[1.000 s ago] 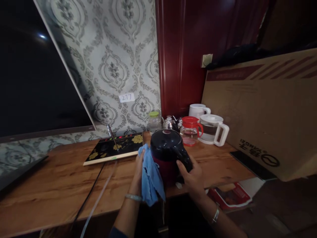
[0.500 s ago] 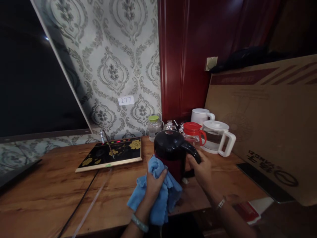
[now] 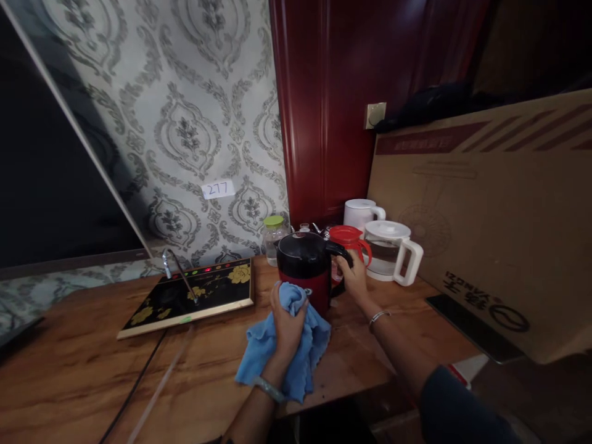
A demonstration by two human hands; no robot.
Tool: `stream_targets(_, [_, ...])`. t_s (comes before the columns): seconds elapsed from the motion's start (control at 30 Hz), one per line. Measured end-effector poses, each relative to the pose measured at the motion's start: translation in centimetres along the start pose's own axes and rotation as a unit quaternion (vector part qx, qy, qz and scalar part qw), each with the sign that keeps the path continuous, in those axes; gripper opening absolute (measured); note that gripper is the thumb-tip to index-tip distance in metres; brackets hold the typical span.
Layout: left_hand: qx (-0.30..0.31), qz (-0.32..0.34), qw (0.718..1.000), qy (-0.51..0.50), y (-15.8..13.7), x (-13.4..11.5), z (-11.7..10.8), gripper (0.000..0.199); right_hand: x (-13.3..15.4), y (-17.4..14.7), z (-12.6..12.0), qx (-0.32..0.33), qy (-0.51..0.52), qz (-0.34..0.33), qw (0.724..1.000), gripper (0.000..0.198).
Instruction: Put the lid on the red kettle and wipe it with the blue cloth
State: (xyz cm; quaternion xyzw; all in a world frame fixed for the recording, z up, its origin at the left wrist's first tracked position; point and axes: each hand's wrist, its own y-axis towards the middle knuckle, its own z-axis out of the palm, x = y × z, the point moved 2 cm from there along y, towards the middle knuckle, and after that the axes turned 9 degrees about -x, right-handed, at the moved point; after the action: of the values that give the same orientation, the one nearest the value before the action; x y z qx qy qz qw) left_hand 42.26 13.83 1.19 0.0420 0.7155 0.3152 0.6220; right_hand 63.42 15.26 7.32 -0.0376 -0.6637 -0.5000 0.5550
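A dark red electric kettle (image 3: pixel 303 262) with a black lid and handle stands upright near the middle of the wooden table. My right hand (image 3: pixel 354 274) is wrapped round its handle on the right side. Bunched in my left hand (image 3: pixel 287 320) is a blue cloth (image 3: pixel 309 351), its loose folds hanging down towards the table's front edge. The cloth is close against the kettle's lower front and hides part of it; whether it presses on the kettle I cannot tell.
Behind the kettle stand a green-lidded jar (image 3: pixel 275 240), a red-lidded pitcher (image 3: pixel 346 237), a white-handled glass pot (image 3: pixel 388 250) and a white kettle (image 3: pixel 361 213). A black tea stove panel (image 3: pixel 194 293) with a tap lies left. A large cardboard box (image 3: pixel 481 216) leans right.
The kettle has moved away from me and slightly left, with my right hand on its handle. My left hand and the cloth remain at its front. The view has shifted right.
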Motion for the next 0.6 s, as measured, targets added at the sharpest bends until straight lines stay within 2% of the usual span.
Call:
stream_targets(0.07, [-0.012,0.001,1.0,0.002,-0.1,-0.1,0.4,0.062,-0.3,-0.8,-0.1,-0.011,-0.027,-0.02,0.999,0.041])
stream_targets(0.17, [-0.017,-0.001,1.0,0.0,-0.3,-0.2,0.7,0.062,-0.7,-3.6,-0.6,-0.046,-0.067,-0.043,0.996,0.056])
stream_targets(0.27, [-0.018,0.003,1.0,-0.005,-0.4,-0.2,0.8,0.062,-1.7,-7.2,-0.6,-0.014,-0.057,-0.017,0.998,0.075])
stream_targets(0.33, [-0.023,0.004,1.0,-0.005,-0.3,-0.1,1.0,0.063,-2.5,-8.7,-0.3,-0.016,-0.043,0.017,0.999,0.084])
stream_targets(0.43, [-0.028,0.005,1.0,0.001,-0.1,0.0,1.5,0.065,-3.6,-9.1,0.3,-0.018,-0.03,0.046,0.998,0.092])
stream_targets(0.6, [-0.029,0.002,1.0,0.008,0.5,0.5,2.8,0.065,-4.9,-7.3,0.8,0.001,-0.029,0.061,0.998,0.098])
